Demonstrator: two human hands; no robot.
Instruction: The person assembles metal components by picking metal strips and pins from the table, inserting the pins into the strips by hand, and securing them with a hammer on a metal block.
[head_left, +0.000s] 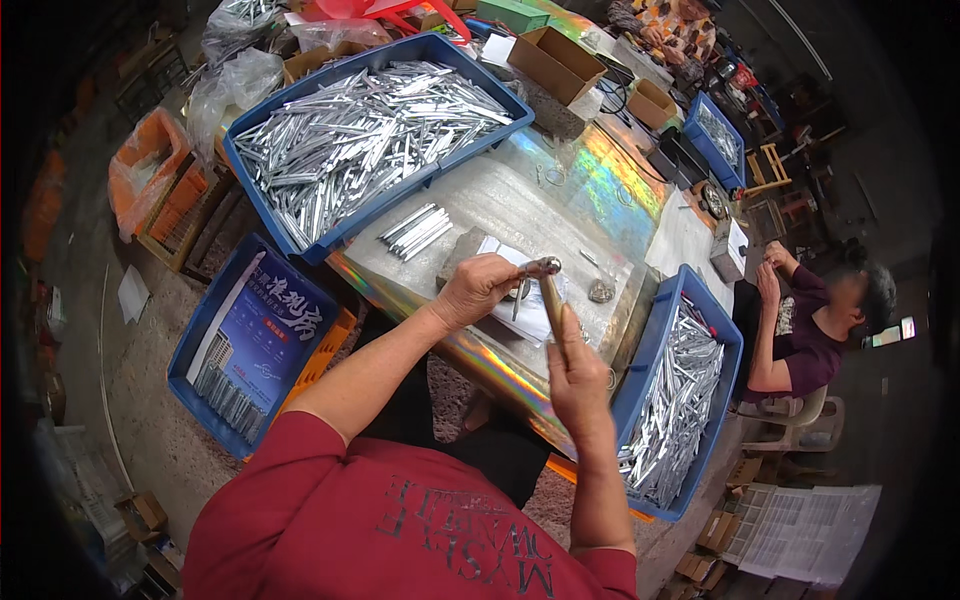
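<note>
My right hand [580, 385] is wrapped round the wooden handle of a small hammer [553, 305], held upright over the worktable. The hammer's metal head is level with the fingertips of my left hand [482, 288] and very close to them. Those fingertips are pinched together; what they hold, if anything, is too small to make out. Beneath both hands lies a white paper pad [530, 322], partly hidden by them, beside a grey block [463, 258]. A neat row of silvery metal strips [415, 232] rests to the left on the table.
A large blue tray [232, 150] heaped with metal strips stands far left; another blue tray [735, 350] of strips is at my right. Lower left sits a blue tray with a printed sheet [265, 330]. Cardboard boxes [555, 65] stand behind. Another person [815, 335] sits at right.
</note>
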